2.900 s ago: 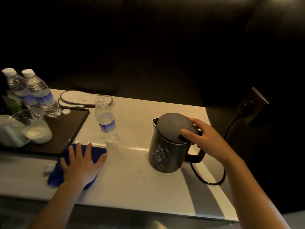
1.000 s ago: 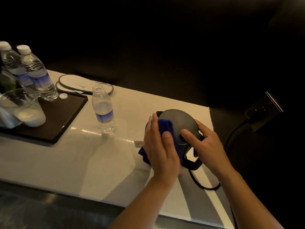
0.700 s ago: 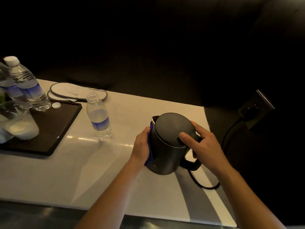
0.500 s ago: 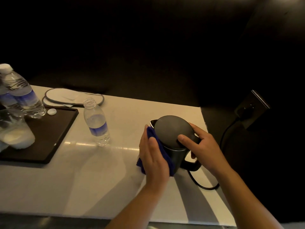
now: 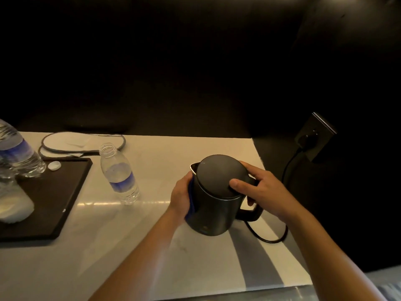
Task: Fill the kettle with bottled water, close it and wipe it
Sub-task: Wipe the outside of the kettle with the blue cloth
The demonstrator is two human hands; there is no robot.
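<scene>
1. Kettle [image 5: 213,205] stands upright on the counter [image 5: 152,246], right of centre; lid [image 5: 219,175] is down, so fill and close look done. Wiping is the step in hand.
2. Left hand [image 5: 181,197] is flat against the kettle's left wall, with the blue cloth [image 5: 191,200] pressed between palm and wall. Only a thin strip of cloth shows. That grip is clamped on the cloth.
3. Right hand [image 5: 260,193] bears on the kettle's top by the handle [image 5: 249,210]: thumb on the lid edge, fingers wrapped over the handle's top. Grip is closed there and steadies the body.
4. Key relation: kettle sits between the two hands, long axis vertical. Cloth hand is on the spout [image 5: 194,167] side, opposite the handle. My read: the next stroke runs up/down or around that wall while the right hand resists rotation.
5. Risk, judged: the power cord [image 5: 269,237] loops just behind the base and could snag if the kettle turns.
6. Outward: open bottle [image 5: 119,177] stands well left of the kettle, its cap [image 5: 54,165] on the dark tray [image 5: 54,203]. Wall socket [image 5: 314,135] is far right.
</scene>
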